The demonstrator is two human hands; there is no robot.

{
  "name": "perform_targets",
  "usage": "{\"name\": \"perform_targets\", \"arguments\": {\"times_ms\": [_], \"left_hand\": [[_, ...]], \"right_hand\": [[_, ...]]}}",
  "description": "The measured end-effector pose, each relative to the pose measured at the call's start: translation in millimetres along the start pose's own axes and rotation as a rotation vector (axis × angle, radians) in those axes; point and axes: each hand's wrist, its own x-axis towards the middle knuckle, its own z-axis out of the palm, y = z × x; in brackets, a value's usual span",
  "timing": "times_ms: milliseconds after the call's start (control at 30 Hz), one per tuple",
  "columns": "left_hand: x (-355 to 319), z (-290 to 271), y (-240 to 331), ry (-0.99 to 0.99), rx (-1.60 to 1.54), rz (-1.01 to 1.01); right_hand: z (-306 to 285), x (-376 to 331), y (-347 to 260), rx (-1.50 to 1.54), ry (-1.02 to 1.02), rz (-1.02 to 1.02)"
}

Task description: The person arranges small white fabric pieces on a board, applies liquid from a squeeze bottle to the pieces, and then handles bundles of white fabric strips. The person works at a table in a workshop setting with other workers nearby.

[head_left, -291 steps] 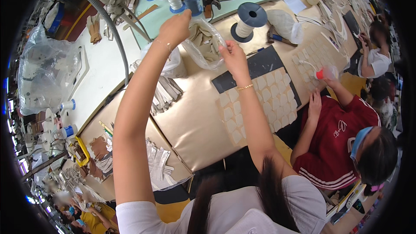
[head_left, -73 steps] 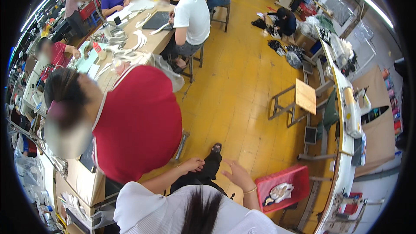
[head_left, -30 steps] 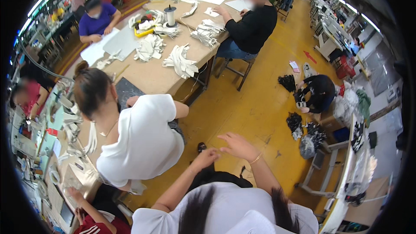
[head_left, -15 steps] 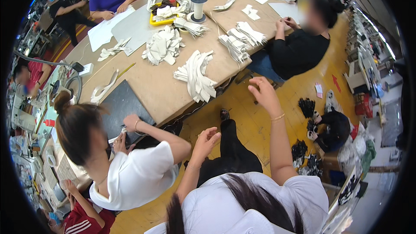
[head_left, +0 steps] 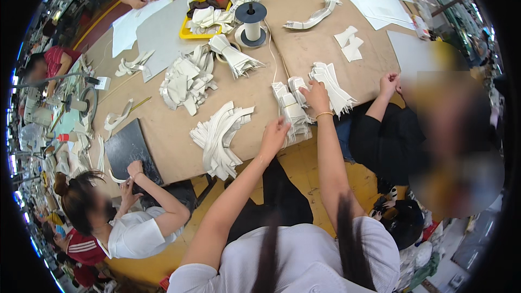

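Both hands are reaching over the near edge of the desk (head_left: 179, 130) to a stack of white pieces (head_left: 293, 109). Left hand (head_left: 275, 133) is resting fingertips on the stack's near end, fingers loosely curled, not closed on anything. Right hand (head_left: 316, 95) is pressing the far right side of the same stack, fingers bent over its top; a firm hold cannot be confirmed. Stack is lying flat at the edge, not lifted. Judging by this, handling is only beginning. A fanned pile (head_left: 220, 138) is sitting left; a spool (head_left: 251, 21) is standing far.
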Motion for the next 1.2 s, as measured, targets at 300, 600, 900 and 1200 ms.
{"name": "perform_targets", "arguments": {"times_ms": [300,600,900,1200], "left_hand": [[77,53,-30,0.243,0.136,-0.185],[69,58,-7,0.322,0.273,-0.069],[46,62,11,0.298,0.024,-0.015],[28,48,20,-0.127,-0.425,-0.192]], "right_hand": [[15,37,30,0.124,-0.335,0.088],[-24,29,65,0.700,-0.245,0.060],[-88,-11,61,1.074,-0.517,0.084],[-81,-54,66,0.945,-0.571,-0.016]]}}
